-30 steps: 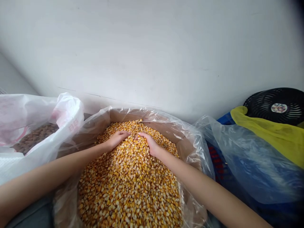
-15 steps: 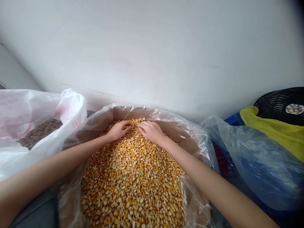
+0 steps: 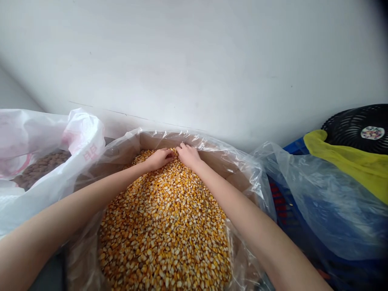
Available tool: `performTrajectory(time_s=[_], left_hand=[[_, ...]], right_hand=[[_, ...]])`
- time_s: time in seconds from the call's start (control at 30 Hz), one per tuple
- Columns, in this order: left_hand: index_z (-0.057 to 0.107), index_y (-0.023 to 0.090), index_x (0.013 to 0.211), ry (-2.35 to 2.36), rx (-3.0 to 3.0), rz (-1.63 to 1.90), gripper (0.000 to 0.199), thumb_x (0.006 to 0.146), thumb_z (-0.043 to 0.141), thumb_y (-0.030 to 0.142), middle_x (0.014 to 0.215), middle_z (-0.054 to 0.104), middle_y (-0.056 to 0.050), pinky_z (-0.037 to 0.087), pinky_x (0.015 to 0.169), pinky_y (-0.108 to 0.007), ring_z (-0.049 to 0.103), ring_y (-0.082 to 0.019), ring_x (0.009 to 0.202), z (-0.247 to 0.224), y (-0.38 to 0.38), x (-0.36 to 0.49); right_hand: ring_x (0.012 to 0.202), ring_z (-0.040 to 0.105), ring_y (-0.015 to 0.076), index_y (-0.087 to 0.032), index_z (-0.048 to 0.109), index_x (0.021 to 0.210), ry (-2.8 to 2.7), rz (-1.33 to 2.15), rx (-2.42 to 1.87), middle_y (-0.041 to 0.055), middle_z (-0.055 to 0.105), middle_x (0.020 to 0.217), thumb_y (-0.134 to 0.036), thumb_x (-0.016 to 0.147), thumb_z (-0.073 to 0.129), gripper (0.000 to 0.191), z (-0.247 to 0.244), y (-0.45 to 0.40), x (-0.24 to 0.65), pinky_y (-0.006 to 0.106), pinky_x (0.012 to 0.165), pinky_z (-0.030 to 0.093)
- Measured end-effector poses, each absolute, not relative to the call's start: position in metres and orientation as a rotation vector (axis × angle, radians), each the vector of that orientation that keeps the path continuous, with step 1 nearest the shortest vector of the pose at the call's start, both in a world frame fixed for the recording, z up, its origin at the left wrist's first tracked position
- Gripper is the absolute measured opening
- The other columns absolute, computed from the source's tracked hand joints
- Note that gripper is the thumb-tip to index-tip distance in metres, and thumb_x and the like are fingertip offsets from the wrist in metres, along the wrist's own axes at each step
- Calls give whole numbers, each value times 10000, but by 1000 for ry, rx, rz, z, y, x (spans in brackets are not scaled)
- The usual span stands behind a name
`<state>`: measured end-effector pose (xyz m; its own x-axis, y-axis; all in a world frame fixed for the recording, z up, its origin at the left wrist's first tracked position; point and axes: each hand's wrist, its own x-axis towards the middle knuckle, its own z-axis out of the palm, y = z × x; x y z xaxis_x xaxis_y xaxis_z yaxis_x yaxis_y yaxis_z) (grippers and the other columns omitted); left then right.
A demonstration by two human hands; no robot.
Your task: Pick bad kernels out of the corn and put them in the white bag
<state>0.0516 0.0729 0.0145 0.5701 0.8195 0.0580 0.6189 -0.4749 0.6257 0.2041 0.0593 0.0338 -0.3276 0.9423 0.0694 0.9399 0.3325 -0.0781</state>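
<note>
A large heap of dried yellow corn kernels (image 3: 163, 226) fills a clear plastic liner (image 3: 242, 169) inside a brown cardboard box (image 3: 222, 159). My left hand (image 3: 159, 159) lies flat on the far slope of the heap, its fingers pointing right. Just beside it, my right hand (image 3: 188, 155) presses its fingertips among the kernels near the far edge. The two hands are close but apart, and neither visibly holds anything. My bare forearms stretch across the heap and hide part of it.
On the left, a white plastic bag (image 3: 81, 133) holds brown granules (image 3: 41, 169). On the right, clear plastic (image 3: 327, 202) covers a blue crate (image 3: 295, 147), with a yellow cloth (image 3: 342, 157) and a black round fan (image 3: 354, 129) against the white wall (image 3: 194, 60).
Both hands have slid toward the far edge of the heap, and my right hand has moved closer to my left. The view has shifted slightly.
</note>
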Motion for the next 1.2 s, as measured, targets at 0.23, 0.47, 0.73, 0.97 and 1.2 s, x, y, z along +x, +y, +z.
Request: performTrajectory(time_s=[0.23, 0.47, 0.73, 0.97, 1.2], left_hand=[[501, 140, 752, 1016, 1086, 785, 121, 653, 436, 163, 646, 497, 1, 394, 505, -218, 464, -77, 517, 22, 54, 35], [462, 176, 713, 1009, 845, 757, 84, 673, 396, 210, 452, 163, 76, 141, 322, -173, 154, -44, 331, 30, 44, 14], [520, 162, 816, 1335, 1466, 842, 247, 682, 470, 364, 447, 315, 70, 194, 341, -178, 257, -47, 349, 30, 58, -7], [544, 154, 842, 1512, 2015, 751, 260, 733, 400, 341, 692, 572, -10, 382, 537, -204, 503, -115, 588, 30, 65, -24], [451, 106, 1081, 1833, 2494, 9, 344, 788, 291, 191, 782, 629, -135, 428, 616, -325, 597, -243, 696, 21, 62, -28]], right_hand=[[707, 539, 111, -181, 492, 813, -1188, 1348, -1229, 13, 532, 753, -233, 724, 386, 148, 47, 36, 209, 256, 676, 445], [386, 312, 60, -179, 392, 557, -1093, 1592, -1434, -45, 368, 491, -380, 712, 381, 254, 26, 4, 222, 194, 381, 258], [503, 404, 91, -209, 525, 796, -2010, 768, -1769, -37, 476, 563, -285, 669, 496, 151, 19, -1, 220, 205, 470, 246], [509, 409, 81, -179, 521, 708, -1879, 918, -1739, -30, 487, 586, -303, 669, 510, 131, 14, 4, 223, 201, 475, 260], [362, 230, 17, -169, 439, 686, -1007, 1546, -1499, -43, 438, 590, -397, 656, 526, 247, 15, 10, 229, 173, 351, 120]])
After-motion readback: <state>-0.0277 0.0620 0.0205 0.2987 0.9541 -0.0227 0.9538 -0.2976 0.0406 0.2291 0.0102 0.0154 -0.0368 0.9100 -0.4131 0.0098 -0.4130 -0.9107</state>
